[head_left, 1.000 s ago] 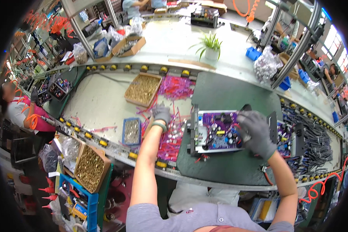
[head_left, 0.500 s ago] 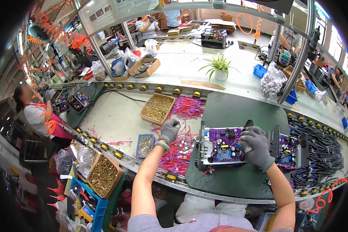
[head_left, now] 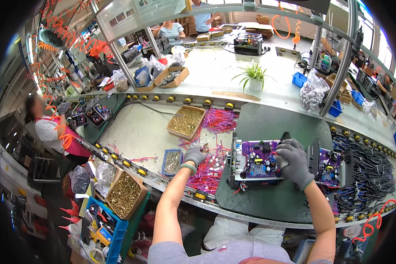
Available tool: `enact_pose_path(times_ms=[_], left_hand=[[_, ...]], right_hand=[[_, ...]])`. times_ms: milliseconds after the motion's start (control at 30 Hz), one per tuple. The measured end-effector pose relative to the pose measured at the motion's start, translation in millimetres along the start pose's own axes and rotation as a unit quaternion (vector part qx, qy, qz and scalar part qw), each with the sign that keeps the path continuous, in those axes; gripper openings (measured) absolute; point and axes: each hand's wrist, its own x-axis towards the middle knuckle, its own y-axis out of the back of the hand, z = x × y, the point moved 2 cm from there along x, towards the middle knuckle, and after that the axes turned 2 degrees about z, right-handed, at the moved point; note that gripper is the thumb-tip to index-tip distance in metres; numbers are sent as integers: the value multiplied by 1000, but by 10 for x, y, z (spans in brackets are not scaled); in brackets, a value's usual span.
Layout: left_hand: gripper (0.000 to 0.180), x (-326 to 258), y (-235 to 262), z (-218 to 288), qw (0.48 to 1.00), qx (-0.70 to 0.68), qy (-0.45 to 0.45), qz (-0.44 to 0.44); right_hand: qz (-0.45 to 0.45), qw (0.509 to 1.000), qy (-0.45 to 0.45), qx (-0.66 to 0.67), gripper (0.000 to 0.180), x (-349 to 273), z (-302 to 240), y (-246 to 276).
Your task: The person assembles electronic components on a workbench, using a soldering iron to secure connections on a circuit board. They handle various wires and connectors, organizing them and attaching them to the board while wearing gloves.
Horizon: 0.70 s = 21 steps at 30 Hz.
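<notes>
My left hand (head_left: 194, 155), in a grey glove, is over the near-left part of the pile of red and purple wires (head_left: 203, 176). Its fingers are pinched together, and whatever small thing they may hold is too small to name. To my right, my gloved right hand (head_left: 295, 163) curls over the right end of an open metal chassis (head_left: 236, 169) with a purple circuit board (head_left: 258, 163) inside. Thin red wires show by its fingertips, but the palm side is hidden. Beside my left hand stands a blue bin (head_left: 172, 162) of small metal parts; beyond lies a cardboard tray (head_left: 186, 122) of brass-coloured screws.
A second chassis with a purple board (head_left: 328, 168) sits right of my right hand, before a heap of black cables (head_left: 368, 169). Roller rails edge the bench. A box of screws (head_left: 126, 196) and a blue tool crate (head_left: 105, 235) stand lower left. A co-worker (head_left: 50, 132) is at far left.
The view has shifted a little. My left hand has come slightly nearer to me, its fingers now over the wires. My right hand stays at the chassis.
</notes>
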Motion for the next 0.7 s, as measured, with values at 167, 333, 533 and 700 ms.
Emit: enact_pose_path(times_ms=[167,333,533,700], left_hand=[[27,-34,-59,-411,957,-244,-134,85],[32,-159,83,-645,967,-253,-2,19],[40,-237,-137,-614,994,-102,-34,24],[42,-291,-434,-354,1000,12,-17,3]], right_hand=[[-1,1000,-5,7,11,-4,-17,21],[1,1000,-2,14,10,10,-20,33],[0,1000,-5,13,10,21,-30,10],[-5,1000,-12,14,9,7,-21,31]])
